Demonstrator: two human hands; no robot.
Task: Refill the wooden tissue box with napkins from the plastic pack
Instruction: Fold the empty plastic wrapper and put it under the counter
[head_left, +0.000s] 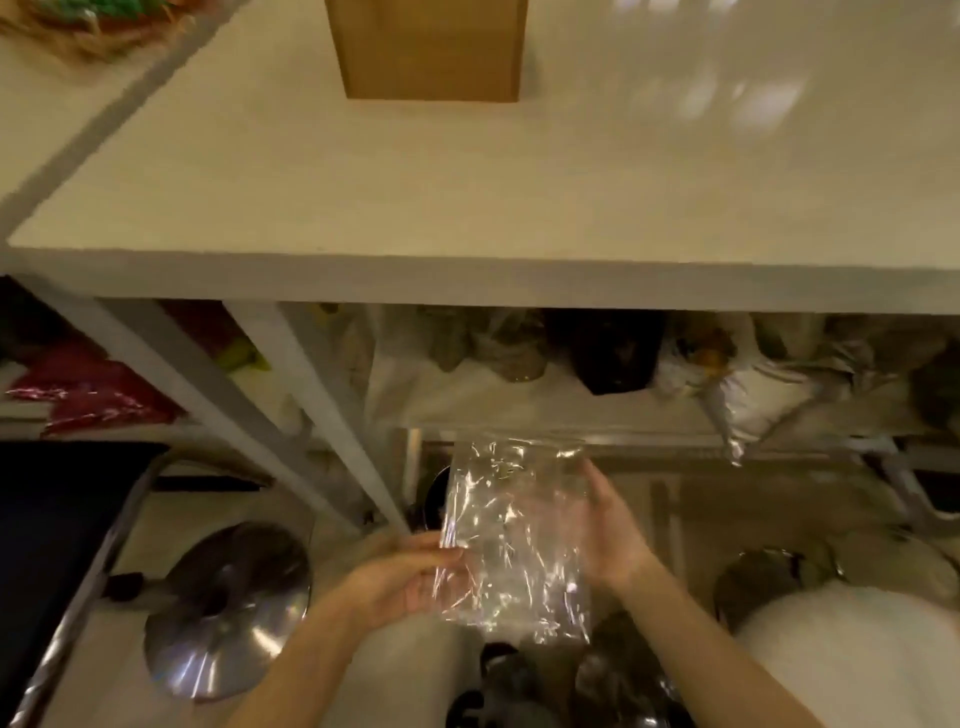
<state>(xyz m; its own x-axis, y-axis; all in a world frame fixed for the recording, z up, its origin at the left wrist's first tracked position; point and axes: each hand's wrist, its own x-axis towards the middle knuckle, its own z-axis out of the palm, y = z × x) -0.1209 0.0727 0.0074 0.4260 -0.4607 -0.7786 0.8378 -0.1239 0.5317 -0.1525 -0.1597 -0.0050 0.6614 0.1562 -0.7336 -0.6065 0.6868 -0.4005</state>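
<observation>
The wooden tissue box (428, 49) stands on the white table top (519, 197) near its far middle; its top is cut off by the frame. Below the table's front edge I hold a clear, crinkled plastic pack (514, 535) that looks empty and flat. My left hand (400, 577) pinches its lower left edge. My right hand (610, 535) rests against its right side with fingers extended. No napkins are visible in the pack.
A shelf under the table (623, 415) holds several bags and bundles. A round metal stool base (228, 608) stands on the floor at lower left, red packets (93, 395) lie at left, and a white sack (852, 654) sits at lower right.
</observation>
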